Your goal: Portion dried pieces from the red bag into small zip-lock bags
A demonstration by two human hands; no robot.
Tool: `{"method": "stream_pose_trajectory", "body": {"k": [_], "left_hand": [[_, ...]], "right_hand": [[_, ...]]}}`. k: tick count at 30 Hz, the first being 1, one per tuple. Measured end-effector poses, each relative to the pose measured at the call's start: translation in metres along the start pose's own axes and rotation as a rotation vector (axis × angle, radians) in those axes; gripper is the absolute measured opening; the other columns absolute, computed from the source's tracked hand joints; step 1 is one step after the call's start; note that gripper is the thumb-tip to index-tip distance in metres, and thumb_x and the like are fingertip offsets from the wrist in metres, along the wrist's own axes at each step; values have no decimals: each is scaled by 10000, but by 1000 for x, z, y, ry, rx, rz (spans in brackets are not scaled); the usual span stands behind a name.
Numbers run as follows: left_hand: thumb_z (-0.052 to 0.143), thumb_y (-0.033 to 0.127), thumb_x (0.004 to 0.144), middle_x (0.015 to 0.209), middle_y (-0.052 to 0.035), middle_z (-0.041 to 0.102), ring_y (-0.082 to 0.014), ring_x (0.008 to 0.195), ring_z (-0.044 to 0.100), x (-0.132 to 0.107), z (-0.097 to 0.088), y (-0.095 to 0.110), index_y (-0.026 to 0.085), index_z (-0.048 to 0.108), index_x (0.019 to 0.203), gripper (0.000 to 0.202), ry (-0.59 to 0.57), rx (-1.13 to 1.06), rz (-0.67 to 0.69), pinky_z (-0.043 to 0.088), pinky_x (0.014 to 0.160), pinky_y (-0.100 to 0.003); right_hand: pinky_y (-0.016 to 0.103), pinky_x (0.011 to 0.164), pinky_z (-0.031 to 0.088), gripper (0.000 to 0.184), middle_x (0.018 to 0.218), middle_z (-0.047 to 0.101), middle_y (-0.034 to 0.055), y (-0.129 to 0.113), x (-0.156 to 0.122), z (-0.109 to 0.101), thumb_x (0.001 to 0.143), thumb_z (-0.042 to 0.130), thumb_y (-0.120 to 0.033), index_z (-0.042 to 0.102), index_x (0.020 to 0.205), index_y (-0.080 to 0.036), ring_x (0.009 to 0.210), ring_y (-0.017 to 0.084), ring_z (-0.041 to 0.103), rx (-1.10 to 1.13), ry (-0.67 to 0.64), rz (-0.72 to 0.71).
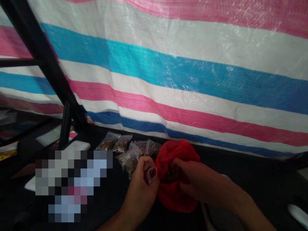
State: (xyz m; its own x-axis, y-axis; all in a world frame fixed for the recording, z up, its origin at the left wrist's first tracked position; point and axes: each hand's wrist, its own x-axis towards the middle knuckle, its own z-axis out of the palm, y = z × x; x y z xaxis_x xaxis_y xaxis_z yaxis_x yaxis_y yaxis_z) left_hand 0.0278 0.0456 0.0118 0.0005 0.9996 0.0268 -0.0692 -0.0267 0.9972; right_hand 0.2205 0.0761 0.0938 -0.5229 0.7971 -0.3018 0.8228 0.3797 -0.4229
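A red plastic bag stands with its mouth open on the dark surface, small brown pieces inside it. My right hand reaches into that bag; its fingertips are down among the pieces and partly hidden. Just left of the bag, my left hand is curled around a small clear zip bag, whose open end shows between thumb and fingers. Behind my left hand lie several filled zip bags with brown contents, some overlapping.
A striped tarpaulin hangs as a wall along the back. A black metal frame slants down at the left. A white flat object, partly blurred out, lies at left. A white object sits at the right edge.
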Motion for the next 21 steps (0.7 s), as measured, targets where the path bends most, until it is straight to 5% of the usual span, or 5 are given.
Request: {"method": "stream_pose_trajectory", "body": {"k": [9,14,21], "left_hand": [[619,137,877,1078,-58,740,-222,987,690,-1,-5,-9,242,707,1058,227,-62,139,103,552,892,-327],[601,142,897,1066,-55,739,-213,928,686,-6,-3,-22,263,687,1134,280,-30,215,138,563,828,-324],[668,105,800,974,-50,714,-203,839,653,-9,-2,-18,224,687,1031,261,-47,269,124,525,736,-300]], "right_hand": [[255,804,482,229,1072,718,-6,-6,-15,-17,921,569,-137,620,1103,-266,914,160,674,166,73,-47],[292,891,500,291,1188,700,4,-30,-19,-13,935,576,-154,627,1182,-298,1037,184,669,119,118,-111],[417,982,519,537,1258,664,75,-43,-15,5,765,610,-30,627,1244,-272,1125,257,655,-91,163,-198]]}}
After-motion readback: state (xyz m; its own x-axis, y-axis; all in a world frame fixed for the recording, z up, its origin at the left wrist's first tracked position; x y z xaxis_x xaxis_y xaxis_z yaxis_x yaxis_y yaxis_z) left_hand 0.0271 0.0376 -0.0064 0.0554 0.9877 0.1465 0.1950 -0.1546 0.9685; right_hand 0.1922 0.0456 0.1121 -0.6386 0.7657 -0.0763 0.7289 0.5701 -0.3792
